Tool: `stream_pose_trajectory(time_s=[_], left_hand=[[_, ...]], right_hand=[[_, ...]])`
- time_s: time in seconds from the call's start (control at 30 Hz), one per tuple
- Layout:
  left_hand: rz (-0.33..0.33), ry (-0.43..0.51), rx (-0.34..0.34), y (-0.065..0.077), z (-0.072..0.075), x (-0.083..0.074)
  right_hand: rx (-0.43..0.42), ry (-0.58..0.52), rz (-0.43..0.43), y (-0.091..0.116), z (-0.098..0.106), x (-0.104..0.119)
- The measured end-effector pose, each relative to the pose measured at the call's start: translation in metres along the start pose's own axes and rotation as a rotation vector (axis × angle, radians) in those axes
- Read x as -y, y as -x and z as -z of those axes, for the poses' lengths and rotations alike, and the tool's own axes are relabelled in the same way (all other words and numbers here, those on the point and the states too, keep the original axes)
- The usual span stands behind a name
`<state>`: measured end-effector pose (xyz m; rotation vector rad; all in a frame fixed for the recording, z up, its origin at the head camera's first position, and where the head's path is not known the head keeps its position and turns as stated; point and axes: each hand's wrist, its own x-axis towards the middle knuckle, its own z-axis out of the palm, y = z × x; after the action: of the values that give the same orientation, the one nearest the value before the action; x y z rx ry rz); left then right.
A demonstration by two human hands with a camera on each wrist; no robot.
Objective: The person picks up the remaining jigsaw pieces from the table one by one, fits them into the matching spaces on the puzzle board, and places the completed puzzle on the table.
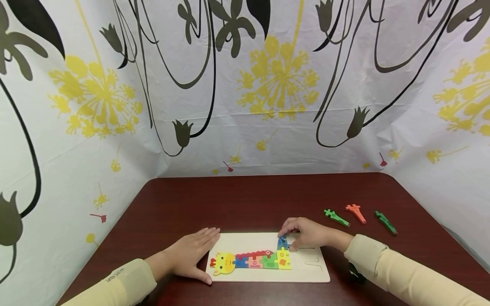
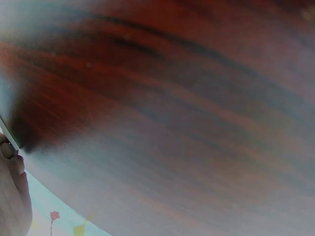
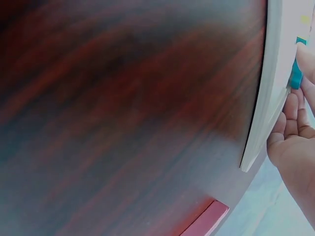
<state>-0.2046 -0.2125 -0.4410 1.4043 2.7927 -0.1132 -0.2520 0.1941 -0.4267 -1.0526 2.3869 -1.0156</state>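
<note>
A cream puzzle board (image 1: 264,278) lies flat on the table, with a giraffe puzzle of bright interlocking pieces partly laid in it. The yellow giraffe head (image 1: 223,263) is at the left; blue, pink, green and yellow pieces run rightward from it. My left hand (image 1: 195,253) rests at the board's left edge, fingers straight. With thumb and fingers my right hand (image 1: 306,233) pinches a blue puzzle piece (image 1: 283,243) just above the yellow piece (image 1: 283,259). That blue piece (image 3: 296,73) also shows between the fingers in the right wrist view; its far end is partly hidden.
Beyond the right forearm lie a green piece (image 1: 337,217), an orange piece (image 1: 356,213) and a dark green piece (image 1: 386,222). Outlined recesses (image 1: 311,257) show at the board's right. A patterned cloth (image 1: 245,140) hangs behind the dark red table (image 1: 191,204).
</note>
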Motion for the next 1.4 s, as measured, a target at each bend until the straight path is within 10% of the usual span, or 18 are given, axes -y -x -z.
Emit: stream_pose_trajectory(time_s=[1.4], left_hand=[[-0.001, 0.013, -0.014, 0.000, -0.004, 0.002]], right_hand=[[-0.032, -0.030, -0.027, -0.001, 0.012, 0.001]])
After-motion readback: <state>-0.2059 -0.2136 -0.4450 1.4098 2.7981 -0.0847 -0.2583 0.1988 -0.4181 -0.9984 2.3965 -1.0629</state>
